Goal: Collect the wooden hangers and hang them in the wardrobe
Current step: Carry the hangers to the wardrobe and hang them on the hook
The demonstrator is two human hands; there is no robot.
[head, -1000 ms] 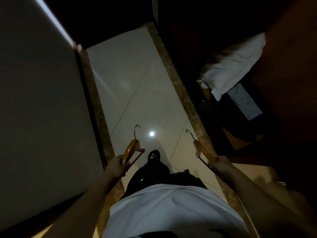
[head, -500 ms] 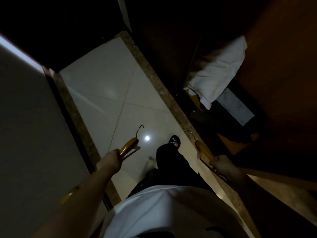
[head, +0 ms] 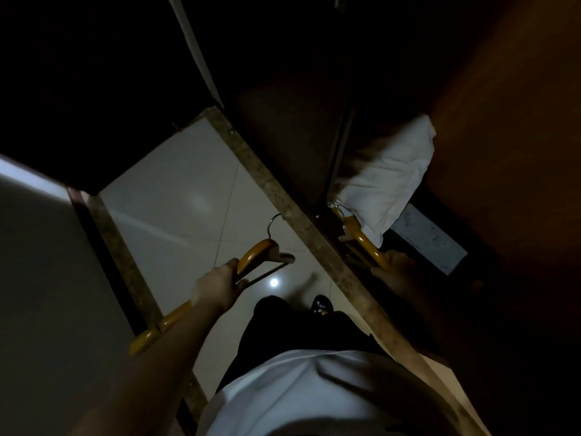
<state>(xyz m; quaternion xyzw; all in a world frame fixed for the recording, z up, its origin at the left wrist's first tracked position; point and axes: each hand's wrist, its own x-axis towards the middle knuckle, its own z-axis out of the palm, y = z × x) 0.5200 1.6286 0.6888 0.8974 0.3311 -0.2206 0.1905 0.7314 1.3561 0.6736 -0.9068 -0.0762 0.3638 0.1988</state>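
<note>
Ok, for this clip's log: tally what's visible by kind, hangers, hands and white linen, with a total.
Wooden hangers: 2, one in the left hand at, one in the right hand at
Hands: 2
White pillow in the dark compartment: 1
Total: 5

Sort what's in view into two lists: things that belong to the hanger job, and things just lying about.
Job:
- left hand gripping the left hanger
- right hand gripping the right hanger
- dark wardrobe on the right

Lying about:
- white pillow
- grey pad beneath it
- tiled floor
</note>
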